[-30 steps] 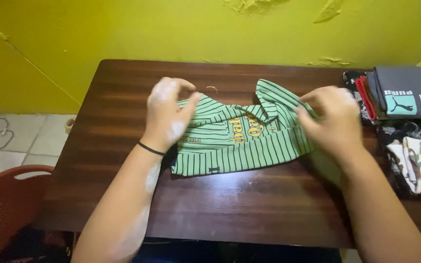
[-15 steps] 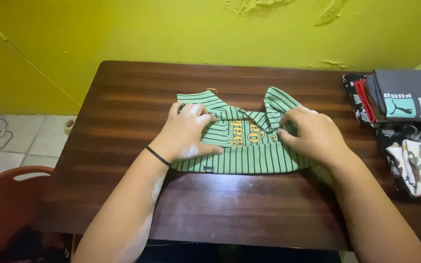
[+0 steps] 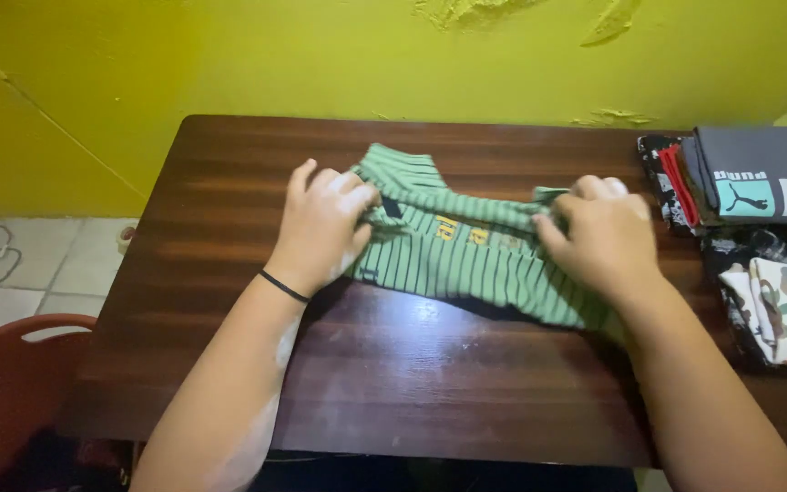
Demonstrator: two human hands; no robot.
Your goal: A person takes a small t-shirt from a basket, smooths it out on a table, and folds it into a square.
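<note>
A big yellow wall (image 3: 229, 55) stands at the far side, with some paint peeling near the top. In front of it is a dark brown wooden table (image 3: 393, 383), shiny and long. On the floor at the near left sits a red plastic basket (image 3: 2, 383).

At the right end of the table is a pile of folded clothes (image 3: 758, 219), grey and red on top, with a flowery piece nearer.

In the middle of the table lies a small green shirt with dark stripes (image 3: 466, 260). It is folded into a long, thin band that runs from left to right. Some yellow letters peek out of the fold. One sleeve pokes out at the far left end.

The left hand (image 3: 321, 223) pinches the left end of the shirt, fingers curled tight on the cloth. It has a thin black band (image 3: 282, 285) on the wrist. The right hand (image 3: 598, 232) grips the right end the same way, fingers bent and closed on the cloth.

What could go wrong? The fold looks loose, so it might slip open if one hand lets go too soon. The sleeve that sticks out could make the shirt lumpy. The right hand is near the pile, so a big pull that way might bump it and knock the pile over.
</note>
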